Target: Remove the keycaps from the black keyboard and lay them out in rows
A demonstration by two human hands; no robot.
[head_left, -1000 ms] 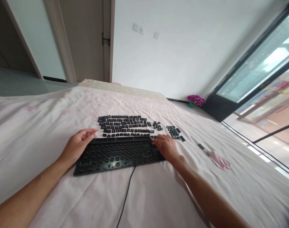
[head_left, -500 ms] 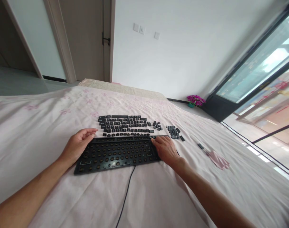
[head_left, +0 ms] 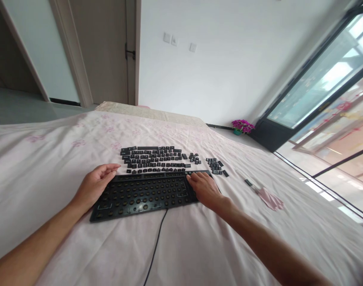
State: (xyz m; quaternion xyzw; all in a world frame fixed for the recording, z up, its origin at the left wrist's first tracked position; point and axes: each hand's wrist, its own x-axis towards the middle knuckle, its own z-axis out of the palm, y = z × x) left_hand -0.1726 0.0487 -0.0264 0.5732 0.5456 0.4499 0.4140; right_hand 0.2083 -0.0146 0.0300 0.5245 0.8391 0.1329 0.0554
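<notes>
A black keyboard (head_left: 139,194) with its keycaps removed lies flat on the bed, its cable (head_left: 157,238) running down toward me. My left hand (head_left: 96,180) rests at the keyboard's upper left corner, its fingers stretched out past the edge and holding nothing. Over the keyboard's right end lies my right hand (head_left: 203,186), with fingers bent and pressed on it; what is under the palm is hidden. Loose black keycaps (head_left: 154,158) are laid out in rows just beyond the keyboard. Smaller groups of keycaps (head_left: 214,163) lie to the right.
A pink glove (head_left: 270,198) lies on the sheet at the right, beside a small tool with a dark end (head_left: 248,182). The pale bedsheet (head_left: 199,246) is wrinkled. Beyond the bed stand a potted pink flower (head_left: 242,126), a door (head_left: 100,51) and a glass door frame.
The whole view has shifted slightly. Both hands stay at the keyboard's ends in nearly the same pose, and the keycaps keep their places.
</notes>
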